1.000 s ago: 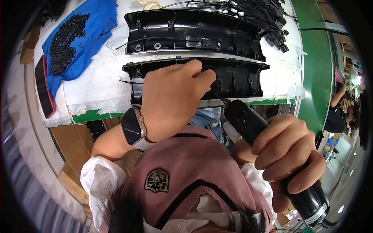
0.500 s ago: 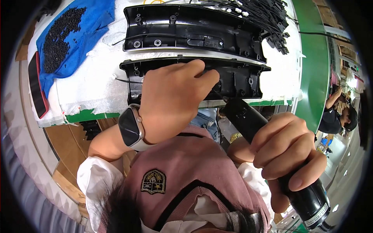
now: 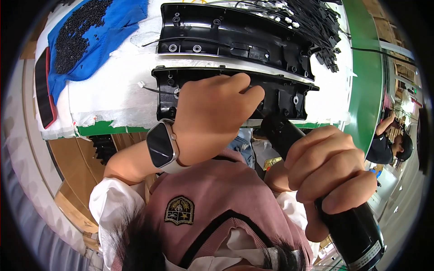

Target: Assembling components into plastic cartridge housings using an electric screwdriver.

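A black plastic housing half (image 3: 282,97) lies open side up along the table's near edge. My left hand (image 3: 217,101) rests over its middle, fingers curled down into it and closed; what they pinch is hidden beneath the hand. In my right hand (image 3: 327,169) is a black electric screwdriver (image 3: 280,133), slanting up and left. Its tip end reaches the housing's near edge, close to my left fingers, though I cannot tell whether the bit touches anything. From the housing's left end sticks a thin black cable (image 3: 151,89) with a white connector.
Behind lies a second black housing half (image 3: 196,29) with a cable. Several black cables (image 3: 312,27) are heaped at the back right. Small black screws (image 3: 74,43) cover a blue cloth (image 3: 101,49) at the left, beside a red-edged phone (image 3: 44,90). Another person (image 3: 384,144) is at the far right.
The housings and my left hand appear shifted slightly right in view. The screwdriver's front end looks lower and a bit further right, my left hand keeping its curled pose over the housing.
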Motion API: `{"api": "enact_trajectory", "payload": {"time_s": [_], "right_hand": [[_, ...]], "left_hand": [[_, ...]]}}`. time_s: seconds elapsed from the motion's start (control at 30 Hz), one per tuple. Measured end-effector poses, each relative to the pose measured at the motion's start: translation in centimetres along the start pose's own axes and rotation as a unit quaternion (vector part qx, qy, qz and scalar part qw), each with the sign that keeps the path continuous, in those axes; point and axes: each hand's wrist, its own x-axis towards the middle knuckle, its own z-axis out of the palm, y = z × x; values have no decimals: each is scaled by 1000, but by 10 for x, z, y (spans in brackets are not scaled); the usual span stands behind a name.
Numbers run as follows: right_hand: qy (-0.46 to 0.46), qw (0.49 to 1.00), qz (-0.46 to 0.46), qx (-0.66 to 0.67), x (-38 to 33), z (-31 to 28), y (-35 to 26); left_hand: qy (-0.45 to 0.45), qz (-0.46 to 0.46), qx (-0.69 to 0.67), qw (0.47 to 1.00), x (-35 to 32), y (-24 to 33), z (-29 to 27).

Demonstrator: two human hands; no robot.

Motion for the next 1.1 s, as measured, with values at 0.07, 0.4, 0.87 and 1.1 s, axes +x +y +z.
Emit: {"api": "enact_trajectory", "payload": {"time_s": [0.07,0.4,0.87,1.1], "right_hand": [[-11,1000,1,-2,1,-3,2],[34,996,-35,-77,-1,17,2],[138,982,-122,38,-22,4,-6],[110,987,-121,9,-22,6,-9]], "left_hand": [[-1,-20,-9,1000,-1,1,-1],[31,-24,74,996,-6,8,4],[237,20,214,947,25,-120,-104],[151,5,231,961,45,-149,-98]]}}
